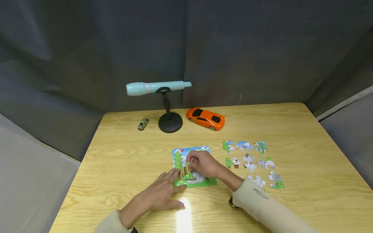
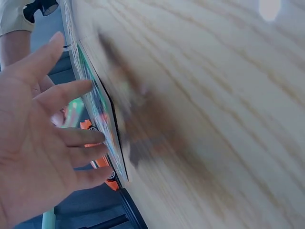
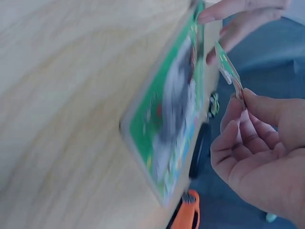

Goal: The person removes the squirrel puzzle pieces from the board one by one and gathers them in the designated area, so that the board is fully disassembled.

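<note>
The left hand (image 1: 161, 194) lies nearest, flat on the table (image 1: 116, 161) with its fingers spread and straight, their tips resting on the near left edge of the puzzle board (image 1: 204, 182) as if to steady it. The right hand (image 1: 204, 163) hovers over the middle of that board, fingers curled, pinching a puzzle piece (image 3: 228, 71) between thumb and fingertips; the right wrist view shows the piece held by one end, tilted up off the board.

The piece looks like thin card: very light, stiff enough to keep its shape, but likely to bend or fray at its tabs if forced. A pinch across the flat faces near an edge, as here, seems the sound hold, leaving the tabs free. The board is a flat square that would probably slide on the smooth wood unless held down.

To the right of the board lie eight loose pieces (image 1: 250, 163) in rough rows, apart from each other. There is one board and one piece in hand. At the far edge stand one orange toy car (image 1: 205, 118), one small green toy car (image 1: 143, 124), and one pale blue toy telescope (image 1: 157, 88) on a black stand.
</note>
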A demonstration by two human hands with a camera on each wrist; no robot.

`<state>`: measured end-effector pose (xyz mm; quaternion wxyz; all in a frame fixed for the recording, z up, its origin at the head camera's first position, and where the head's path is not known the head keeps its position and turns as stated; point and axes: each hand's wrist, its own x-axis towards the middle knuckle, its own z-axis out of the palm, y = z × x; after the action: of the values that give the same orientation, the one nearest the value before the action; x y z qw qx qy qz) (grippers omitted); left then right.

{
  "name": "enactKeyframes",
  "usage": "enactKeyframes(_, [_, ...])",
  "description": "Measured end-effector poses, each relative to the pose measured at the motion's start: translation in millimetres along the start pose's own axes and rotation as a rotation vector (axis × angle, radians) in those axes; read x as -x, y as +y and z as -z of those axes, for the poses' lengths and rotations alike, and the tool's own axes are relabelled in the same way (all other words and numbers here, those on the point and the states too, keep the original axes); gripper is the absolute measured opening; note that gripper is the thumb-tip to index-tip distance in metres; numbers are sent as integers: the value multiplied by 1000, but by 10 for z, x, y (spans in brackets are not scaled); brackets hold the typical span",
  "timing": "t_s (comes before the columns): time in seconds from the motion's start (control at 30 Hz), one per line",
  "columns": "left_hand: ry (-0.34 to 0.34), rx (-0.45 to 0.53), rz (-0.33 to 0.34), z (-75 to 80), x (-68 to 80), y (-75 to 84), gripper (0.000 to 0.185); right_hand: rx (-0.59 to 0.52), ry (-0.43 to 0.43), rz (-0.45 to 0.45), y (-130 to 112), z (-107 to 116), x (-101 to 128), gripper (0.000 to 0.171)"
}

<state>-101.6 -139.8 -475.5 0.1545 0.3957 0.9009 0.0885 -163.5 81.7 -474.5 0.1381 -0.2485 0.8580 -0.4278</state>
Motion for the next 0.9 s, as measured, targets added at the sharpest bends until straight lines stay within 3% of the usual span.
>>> enactKeyframes(0.23, [67,-16,-11,1,-69,-47,69,-3,-1,-17,150,334,237,8])
enactKeyframes(0.47, [44,-4,38,-60,-108,-83,66,30,30,-50,349,555,512,5])
enactKeyframes(0.9, [15,-18,47,-60,-176,-59,66,13,-72,-103,626,814,912,11])
